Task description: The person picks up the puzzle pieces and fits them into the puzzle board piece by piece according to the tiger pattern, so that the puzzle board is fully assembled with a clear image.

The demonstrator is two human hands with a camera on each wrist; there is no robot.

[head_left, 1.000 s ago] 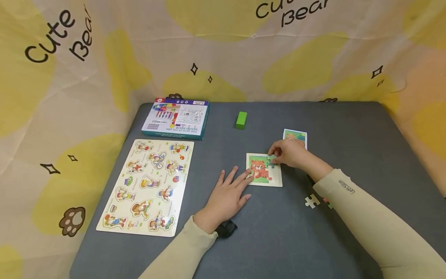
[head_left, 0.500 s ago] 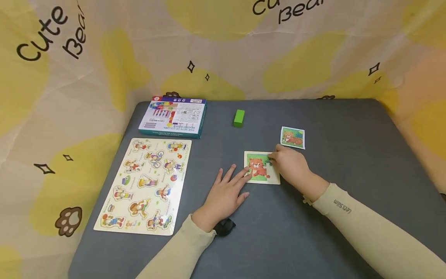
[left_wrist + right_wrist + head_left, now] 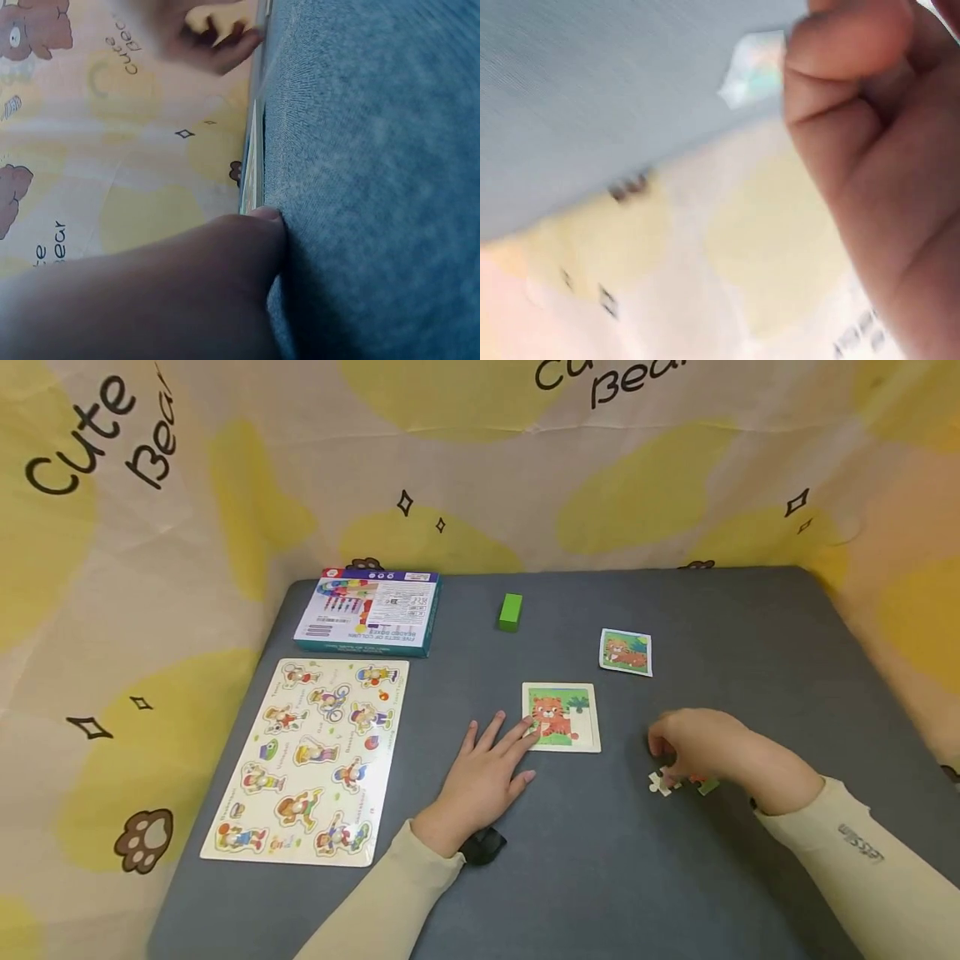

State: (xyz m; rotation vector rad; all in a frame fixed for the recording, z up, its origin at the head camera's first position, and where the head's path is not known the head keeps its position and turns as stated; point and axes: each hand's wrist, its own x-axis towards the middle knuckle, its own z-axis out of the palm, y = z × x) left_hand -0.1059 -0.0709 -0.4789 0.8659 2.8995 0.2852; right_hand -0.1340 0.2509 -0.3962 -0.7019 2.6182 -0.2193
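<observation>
A small puzzle board [image 3: 596, 720] lies flat near the middle of the table. Its tiger picture [image 3: 551, 714] fills the left part, with a dark green puzzle piece [image 3: 577, 703] at the upper right and bare board below that. My left hand [image 3: 476, 785] rests with spread, straight fingers, their tips on the board's left edge. Over the loose pieces at the right hovers my right hand [image 3: 708, 743], its fingers bent and its thumb down by a pale puzzle piece [image 3: 656, 785]. A red and green puzzle piece [image 3: 708, 786] shows beneath this hand. Its fingertips are partly hidden.
A tiger picture card [image 3: 626, 652] lies behind the board. Further back stands a green block [image 3: 510, 612]. On the left are a large picture puzzle board [image 3: 303, 768] and a flat box [image 3: 367, 614]. A printed cloth [image 3: 450, 460] hangs behind the table.
The right hand has left the dark green piece on the board and moved right and toward the front to the loose pieces. The left hand has stayed on the board's edge.
</observation>
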